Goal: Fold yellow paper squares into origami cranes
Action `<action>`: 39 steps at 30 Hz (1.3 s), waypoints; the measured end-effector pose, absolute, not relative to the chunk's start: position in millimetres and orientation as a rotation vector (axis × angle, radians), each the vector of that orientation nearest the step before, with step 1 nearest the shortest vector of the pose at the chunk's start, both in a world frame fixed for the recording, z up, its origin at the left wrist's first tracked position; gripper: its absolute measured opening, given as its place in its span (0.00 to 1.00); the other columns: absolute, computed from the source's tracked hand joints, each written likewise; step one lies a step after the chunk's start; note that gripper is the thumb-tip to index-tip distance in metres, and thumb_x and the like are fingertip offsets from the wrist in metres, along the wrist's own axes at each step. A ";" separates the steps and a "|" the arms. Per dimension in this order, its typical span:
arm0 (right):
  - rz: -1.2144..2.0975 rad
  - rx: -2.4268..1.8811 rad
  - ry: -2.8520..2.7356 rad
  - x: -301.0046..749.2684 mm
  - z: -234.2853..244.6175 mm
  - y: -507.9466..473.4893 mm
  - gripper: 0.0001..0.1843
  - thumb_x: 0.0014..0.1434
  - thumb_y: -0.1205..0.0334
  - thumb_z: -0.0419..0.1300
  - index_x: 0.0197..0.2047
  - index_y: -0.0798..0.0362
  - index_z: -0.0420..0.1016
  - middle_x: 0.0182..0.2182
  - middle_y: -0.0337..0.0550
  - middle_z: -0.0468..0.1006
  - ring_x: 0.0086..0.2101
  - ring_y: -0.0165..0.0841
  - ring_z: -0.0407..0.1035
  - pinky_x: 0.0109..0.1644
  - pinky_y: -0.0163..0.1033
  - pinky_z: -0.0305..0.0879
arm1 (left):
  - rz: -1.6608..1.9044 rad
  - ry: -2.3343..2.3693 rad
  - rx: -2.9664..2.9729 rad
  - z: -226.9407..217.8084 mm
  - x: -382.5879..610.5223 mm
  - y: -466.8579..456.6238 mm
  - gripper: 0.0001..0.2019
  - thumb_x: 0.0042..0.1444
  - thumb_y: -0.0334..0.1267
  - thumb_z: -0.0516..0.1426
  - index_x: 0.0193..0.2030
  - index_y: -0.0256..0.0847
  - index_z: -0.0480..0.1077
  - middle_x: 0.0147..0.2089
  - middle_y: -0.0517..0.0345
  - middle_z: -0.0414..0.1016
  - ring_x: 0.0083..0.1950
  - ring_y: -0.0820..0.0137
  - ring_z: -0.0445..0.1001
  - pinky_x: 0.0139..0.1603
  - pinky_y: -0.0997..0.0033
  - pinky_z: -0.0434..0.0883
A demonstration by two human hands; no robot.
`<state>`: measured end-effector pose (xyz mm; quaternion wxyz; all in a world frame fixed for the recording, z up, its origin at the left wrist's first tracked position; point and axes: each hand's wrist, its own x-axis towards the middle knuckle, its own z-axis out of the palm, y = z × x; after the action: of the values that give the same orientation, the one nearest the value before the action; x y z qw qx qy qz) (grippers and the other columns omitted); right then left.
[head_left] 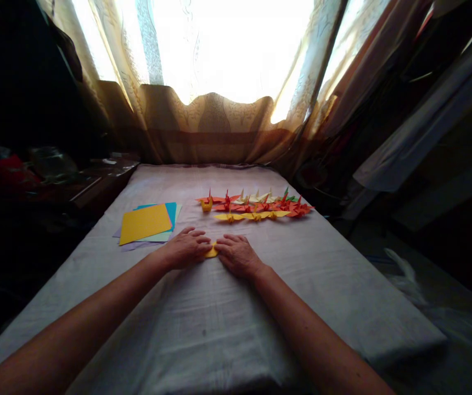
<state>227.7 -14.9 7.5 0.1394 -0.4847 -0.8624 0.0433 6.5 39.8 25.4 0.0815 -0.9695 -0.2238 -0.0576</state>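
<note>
My left hand [186, 248] and my right hand [238, 254] rest side by side on the cloth-covered table [219, 307], both pressing down on a small folded piece of yellow paper [212, 252]. Only a sliver of the paper shows between the hands. The fingers of both hands lie curled and pressed on it. Beyond the hands, several folded paper cranes [256, 207] in red, orange, yellow, cream and green stand in rows. A stack of square coloured sheets [147, 222], yellow on top with blue beneath, lies to the left.
A patterned curtain [215, 115] hangs before a bright window behind the table. Dark clutter and a low surface [96, 175] sit at the left. Hanging cloth and fabric [417, 137] fill the right side.
</note>
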 end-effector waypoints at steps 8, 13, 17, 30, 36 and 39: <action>-0.015 -1.459 -2.392 215.8 0.1 -20.2 0.08 0.65 0.59 0.58 0.44 0.49 0.77 0.49 0.44 0.80 0.50 0.38 0.69 0.57 0.45 0.53 | -0.315 -0.787 -2.748 16.1 7.0 13.6 0.04 0.61 0.31 0.58 0.36 0.40 0.74 0.37 0.55 0.81 0.38 0.65 0.75 0.43 0.63 0.64; -0.077 -1.447 -2.383 212.9 -1.9 -15.1 0.06 0.63 0.58 0.61 0.41 0.49 0.77 0.45 0.44 0.81 0.46 0.37 0.70 0.55 0.44 0.53 | -0.393 -0.899 -2.664 4.0 14.1 -0.1 0.07 0.62 0.28 0.55 0.33 0.39 0.72 0.32 0.55 0.78 0.34 0.64 0.73 0.39 0.62 0.64; -0.105 -1.345 -2.406 214.8 -4.3 -13.7 0.05 0.64 0.58 0.61 0.39 0.48 0.78 0.48 0.42 0.80 0.46 0.37 0.69 0.54 0.44 0.53 | -0.407 -0.899 -2.674 2.5 12.8 -0.7 0.06 0.62 0.27 0.55 0.37 0.39 0.72 0.34 0.55 0.78 0.35 0.64 0.74 0.40 0.62 0.65; 0.370 -1.432 -2.070 210.1 -7.7 -10.7 0.04 0.59 0.67 0.63 0.32 0.50 0.77 0.40 0.42 0.80 0.43 0.36 0.71 0.48 0.42 0.57 | -0.727 -1.328 -2.843 -0.3 14.7 -2.3 0.06 0.63 0.35 0.55 0.37 0.41 0.73 0.41 0.53 0.79 0.44 0.63 0.74 0.48 0.62 0.69; 0.428 -1.518 -1.956 204.5 -7.0 -10.9 0.07 0.56 0.70 0.63 0.28 0.51 0.74 0.36 0.40 0.79 0.41 0.36 0.70 0.46 0.41 0.56 | -0.764 -1.490 -2.882 0.0 16.4 -0.7 0.05 0.62 0.34 0.55 0.35 0.41 0.71 0.40 0.52 0.77 0.44 0.62 0.72 0.48 0.60 0.68; 0.428 -1.536 -1.945 203.6 -6.5 -11.3 0.06 0.56 0.70 0.62 0.29 0.51 0.73 0.36 0.40 0.78 0.41 0.36 0.70 0.46 0.41 0.56 | -0.741 -1.535 -2.905 0.0 16.6 -0.2 0.05 0.62 0.35 0.55 0.35 0.41 0.70 0.39 0.53 0.76 0.44 0.61 0.72 0.48 0.60 0.67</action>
<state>203.6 -11.3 -6.5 0.3082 -0.5811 -0.7355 0.1621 16.6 -0.2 0.0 -0.1128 -0.8570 -0.4528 -0.2187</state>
